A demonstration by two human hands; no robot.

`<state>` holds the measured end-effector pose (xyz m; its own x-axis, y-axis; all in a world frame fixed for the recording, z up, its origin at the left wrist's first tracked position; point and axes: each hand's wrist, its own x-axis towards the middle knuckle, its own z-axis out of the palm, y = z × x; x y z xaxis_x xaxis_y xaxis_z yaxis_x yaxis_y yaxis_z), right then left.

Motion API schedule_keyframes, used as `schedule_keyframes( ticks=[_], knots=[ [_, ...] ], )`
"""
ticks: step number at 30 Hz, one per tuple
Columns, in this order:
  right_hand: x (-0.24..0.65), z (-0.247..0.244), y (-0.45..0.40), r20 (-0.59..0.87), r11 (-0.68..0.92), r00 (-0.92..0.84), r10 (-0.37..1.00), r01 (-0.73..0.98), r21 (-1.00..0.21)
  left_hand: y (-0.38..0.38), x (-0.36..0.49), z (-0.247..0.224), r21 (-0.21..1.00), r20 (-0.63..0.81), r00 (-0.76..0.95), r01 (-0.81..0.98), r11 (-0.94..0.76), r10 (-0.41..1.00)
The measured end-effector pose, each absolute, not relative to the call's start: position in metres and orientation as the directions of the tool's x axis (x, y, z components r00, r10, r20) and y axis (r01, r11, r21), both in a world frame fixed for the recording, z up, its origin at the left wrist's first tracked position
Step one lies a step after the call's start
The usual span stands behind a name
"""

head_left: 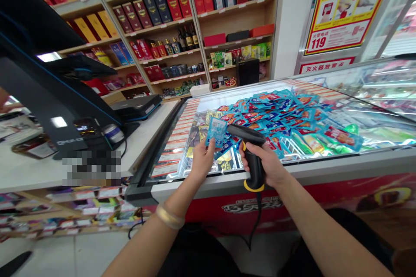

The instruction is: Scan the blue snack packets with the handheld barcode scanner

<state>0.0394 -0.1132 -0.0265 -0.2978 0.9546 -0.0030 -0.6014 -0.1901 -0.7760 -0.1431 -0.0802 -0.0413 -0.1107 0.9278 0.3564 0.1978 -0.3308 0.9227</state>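
My left hand (204, 156) pinches a small light-blue snack packet (216, 130) by its lower edge, with its printed panel turned toward me. Wrapped round the grip of a black and yellow barcode scanner (255, 160) is my right hand (266, 160). The scanner's head points left, close to the packet. Its cable hangs down in front of the freezer. Behind both hands, a heap of blue and red snack packets (276, 110) is spread over the glass top of the chest freezer (201, 184).
On the left, a white counter (146, 138) carries a dark checkout terminal (29, 86) and a black scale (136, 106). Shelves (162, 26) of boxed goods and bottles line the back wall. A fire-safety poster (347, 13) hangs at the right. Part of another person's hand (4, 99) shows at the far left.
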Motion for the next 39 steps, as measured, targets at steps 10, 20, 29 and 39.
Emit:
schedule_keyframes(
  ticks=[10,20,29,39],
  knots=[
    [0.039,-0.026,-0.113,-0.005,-0.177,-0.288,0.958,-0.572,-0.801,-0.074,-0.145,-0.051,0.879,0.401,-0.029,0.292,-0.376,0.916],
    [0.039,-0.025,-0.111,-0.009,-0.174,-0.29,0.957,-0.547,-0.819,-0.078,-0.142,-0.045,0.874,0.396,-0.029,0.318,-0.367,0.918],
    [0.041,-0.026,-0.109,-0.036,-0.203,-0.286,0.958,-0.578,-0.79,-0.083,-0.143,-0.039,0.821,0.441,-0.054,0.428,-0.378,0.896],
    [0.007,-0.014,-0.085,-0.089,-0.309,-0.364,0.927,-0.61,-0.73,-0.062,-0.265,-0.015,0.321,0.565,-0.123,0.944,-0.079,0.816]
  ],
)
